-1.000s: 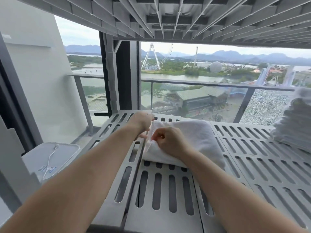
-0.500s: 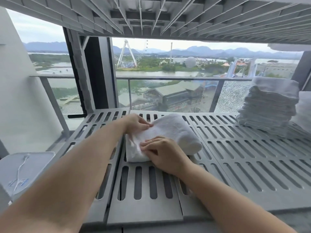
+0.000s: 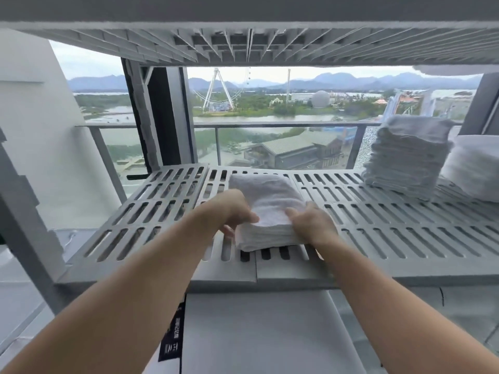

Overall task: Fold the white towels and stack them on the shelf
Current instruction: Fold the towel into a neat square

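Left hand first: thumb on top, fingers tucked under, pinching the near left edge of the folded towel. That towel sits square on the slatted grey shelf, close to the front edge and roughly mid-width. Across to the right hand, and it's the mirror image, thumb over and fingers curled round the near right edge. With a grip on both sides the layers stay pressed together, so I'd say the fold is done and the bundle is ready to be lifted or slid without springing open. Further right, well apart from the hands, stands the stack of folded towels at the back of the same shelf, which looks like the place this one goes. Another soft white pile sits just beside it at the frame edge. Down below the shelf, a dark label hangs on a white unit; its white print is too small to read.
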